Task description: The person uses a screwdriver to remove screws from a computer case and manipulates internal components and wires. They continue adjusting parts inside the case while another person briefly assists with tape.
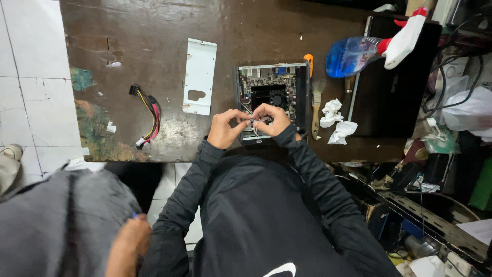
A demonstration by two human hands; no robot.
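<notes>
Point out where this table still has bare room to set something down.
Bare wood runs along the far edge of the table, above the white metal plate, and between that plate and the cable bundle. It is crowded right of the open computer case: brush, tissues, spray bottle.

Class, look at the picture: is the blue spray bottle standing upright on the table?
No, the blue spray bottle lies on its side, its white and red trigger head pointing right, on the black flat case.
</notes>
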